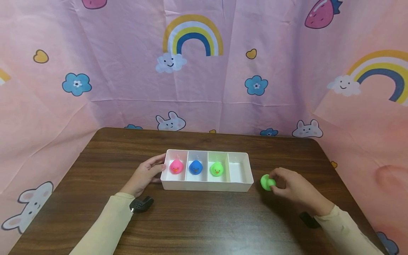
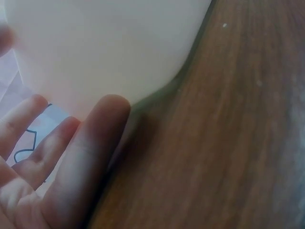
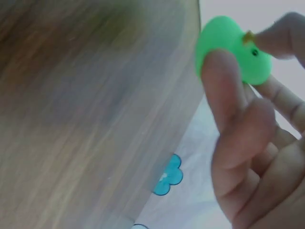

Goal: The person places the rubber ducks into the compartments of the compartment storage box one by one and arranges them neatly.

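A white four-compartment tray point(image 1: 205, 186) rests on the table. From left to right, its first three compartments hold a pink toy duck point(image 1: 176, 166), a blue toy duck point(image 1: 196, 167) and a green toy duck point(image 1: 217, 169); the rightmost has none. My left hand point(image 1: 145, 176) touches the tray's left end with its fingertips, and in the left wrist view the fingers look fairly straight against the white wall point(image 2: 105, 52). To the right of the tray, my right hand point(image 1: 294, 187) pinches a second green toy duck point(image 3: 221, 38) between thumb and fingers.
The dark wooden table point(image 1: 204, 223) reaches back to a pink patterned cloth point(image 1: 127, 71) that hangs behind it and at both sides. Each wrist wears a black device, the left one point(image 1: 141, 204) just beyond the sleeve.
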A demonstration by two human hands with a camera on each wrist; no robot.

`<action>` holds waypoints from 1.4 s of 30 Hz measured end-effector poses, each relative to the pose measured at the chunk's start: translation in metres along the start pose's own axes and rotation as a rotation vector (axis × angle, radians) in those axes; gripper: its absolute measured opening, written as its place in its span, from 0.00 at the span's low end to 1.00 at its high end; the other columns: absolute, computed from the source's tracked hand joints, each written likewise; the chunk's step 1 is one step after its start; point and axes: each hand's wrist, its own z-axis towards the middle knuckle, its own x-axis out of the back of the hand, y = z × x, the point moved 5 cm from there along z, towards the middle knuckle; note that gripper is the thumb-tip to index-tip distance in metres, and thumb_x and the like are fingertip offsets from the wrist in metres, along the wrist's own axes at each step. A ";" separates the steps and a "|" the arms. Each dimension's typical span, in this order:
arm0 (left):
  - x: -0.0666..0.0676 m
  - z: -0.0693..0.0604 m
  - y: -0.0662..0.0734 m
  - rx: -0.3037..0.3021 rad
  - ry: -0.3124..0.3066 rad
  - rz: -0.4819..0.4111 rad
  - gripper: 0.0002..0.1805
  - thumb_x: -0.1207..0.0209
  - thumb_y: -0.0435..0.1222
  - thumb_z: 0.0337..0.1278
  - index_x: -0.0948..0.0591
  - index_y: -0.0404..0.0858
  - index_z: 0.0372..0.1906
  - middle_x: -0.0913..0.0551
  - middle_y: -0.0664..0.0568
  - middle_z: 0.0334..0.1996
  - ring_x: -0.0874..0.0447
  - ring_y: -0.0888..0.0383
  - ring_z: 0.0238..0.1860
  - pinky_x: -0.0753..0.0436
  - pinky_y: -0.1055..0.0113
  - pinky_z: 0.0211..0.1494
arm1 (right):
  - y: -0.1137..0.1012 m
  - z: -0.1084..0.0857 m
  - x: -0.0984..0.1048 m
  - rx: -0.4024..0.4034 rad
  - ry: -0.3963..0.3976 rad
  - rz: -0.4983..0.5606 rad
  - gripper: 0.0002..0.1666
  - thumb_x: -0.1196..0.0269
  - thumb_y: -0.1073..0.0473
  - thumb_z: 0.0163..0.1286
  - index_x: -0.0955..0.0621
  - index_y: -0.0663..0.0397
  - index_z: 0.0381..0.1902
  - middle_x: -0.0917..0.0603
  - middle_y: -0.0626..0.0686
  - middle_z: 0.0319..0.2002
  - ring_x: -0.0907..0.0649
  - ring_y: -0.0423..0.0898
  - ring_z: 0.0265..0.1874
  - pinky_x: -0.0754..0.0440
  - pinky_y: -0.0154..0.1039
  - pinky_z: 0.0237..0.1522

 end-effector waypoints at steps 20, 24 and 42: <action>0.003 -0.002 -0.001 0.013 0.005 -0.014 0.33 0.40 0.44 0.75 0.34 0.41 0.78 0.32 0.37 0.75 0.24 0.36 0.67 0.12 0.52 0.54 | -0.042 0.036 0.011 0.241 0.283 0.193 0.17 0.29 0.71 0.62 0.17 0.53 0.47 0.16 0.46 0.42 0.19 0.39 0.29 0.18 0.32 0.28; 0.003 -0.003 0.001 0.014 0.003 -0.011 0.33 0.41 0.45 0.75 0.34 0.41 0.79 0.32 0.37 0.75 0.25 0.35 0.67 0.12 0.52 0.54 | -0.050 0.044 0.007 0.260 0.264 0.215 0.17 0.29 0.71 0.62 0.17 0.54 0.47 0.16 0.47 0.40 0.19 0.39 0.28 0.18 0.33 0.26; 0.002 -0.001 0.000 0.023 0.011 -0.004 0.33 0.40 0.44 0.75 0.33 0.41 0.78 0.31 0.37 0.74 0.21 0.39 0.64 0.12 0.54 0.52 | -0.059 0.077 -0.020 0.123 0.062 -0.062 0.13 0.29 0.58 0.67 0.17 0.51 0.47 0.16 0.44 0.39 0.17 0.44 0.36 0.18 0.40 0.37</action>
